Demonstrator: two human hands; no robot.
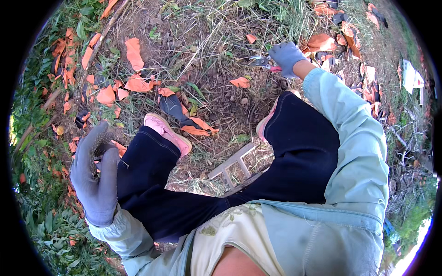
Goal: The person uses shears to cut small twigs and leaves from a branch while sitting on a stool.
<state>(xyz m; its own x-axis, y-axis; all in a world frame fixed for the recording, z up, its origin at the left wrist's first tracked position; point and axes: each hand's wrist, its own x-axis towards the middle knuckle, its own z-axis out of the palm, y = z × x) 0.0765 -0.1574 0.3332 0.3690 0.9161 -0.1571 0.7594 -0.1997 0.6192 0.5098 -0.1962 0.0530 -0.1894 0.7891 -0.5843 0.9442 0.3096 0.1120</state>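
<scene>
My right hand (287, 58), in a grey knit work glove, is stretched forward low over the ground, at upper right. It grips pruning shears (259, 62) with pink-red handles, whose metal blades point left over dry grass. My left hand (95, 176), in a matching glove with dotted palm, is raised beside my left knee. Its fingers are curved and apart from the thumb, and I see nothing held between them. An orange-and-dark crumpled scrap (176, 110), perhaps a paper bag, lies between my feet. A smaller orange scrap (240, 82) rests on the soil left of the right shoe.
A low wooden stool (236, 164) shows beneath me, between my legs. More orange scraps (138, 82) litter the ground on the left and a pile of orange pieces (319, 43) lies upper right. Sticks (103, 38) and leafy plants (48, 224) border the left side.
</scene>
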